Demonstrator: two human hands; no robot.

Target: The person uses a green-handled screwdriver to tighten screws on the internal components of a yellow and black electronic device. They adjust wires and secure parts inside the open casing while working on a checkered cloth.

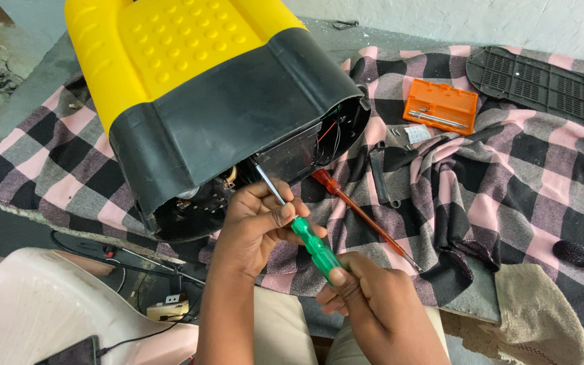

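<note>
My right hand (pixel 373 297) is closed around the back end of the green screwdriver (pixel 312 245), thumb pressed on top of the handle near its butt. My left hand (pixel 255 226) pinches the same screwdriver further up, thumb and forefinger shut on the spot where the metal shaft meets the green handle, the other fingers curled under. The screwdriver slants from about five o'clock up to eleven o'clock, and its tip goes into the open underside of the yellow and black housing (pixel 217 94), which lies tipped over at twelve o'clock from my hands. Inside the opening I can see dark parts and thin red and black wires (pixel 329 132), but I cannot tell exactly what the tip touches.

Just at three o'clock of my left hand a red screwdriver (pixel 363 216) lies loose on the pink, grey and black checked cloth (pixel 528 176), pointing toward five o'clock. Further out at one o'clock sits an open orange tool case (pixel 441 106) with small bits in it, and beyond it at two o'clock a black grille panel (pixel 542 84). At three o'clock, near the cloth's edge, a black microphone (pixel 582 255) lies on its side. At eight o'clock, below the table edge, there is a white plastic chair (pixel 42 311) with cables beside it
</note>
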